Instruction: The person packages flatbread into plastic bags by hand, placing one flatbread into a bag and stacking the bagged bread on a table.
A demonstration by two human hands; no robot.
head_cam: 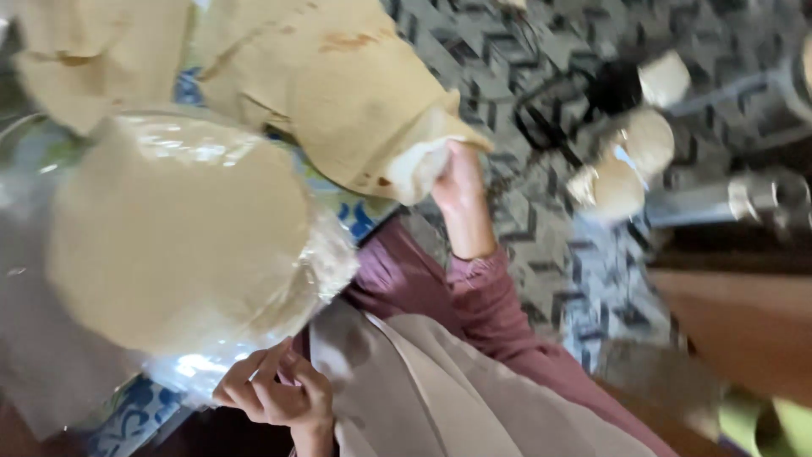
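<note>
Judged as mid-lift of a single tan flatbread (338, 85), taken by its folded edge near the middle of the view, above a blue patterned cloth (357, 218). Noted with the right hand (461, 179) pinched shut on that edge, wrist bent back, forearm reaching up out of a maroon sleeve (482, 296). Noted with the left hand (275, 393) low in the view, fingers curled loosely against the clear plastic wrap (190, 372) around a round pale stack (186, 228); cannot tell whether truly gripping, owing to blur. For the next move, judged to call for a slow, even pull to avoid tearing, with steadying of the stack below.
</note>
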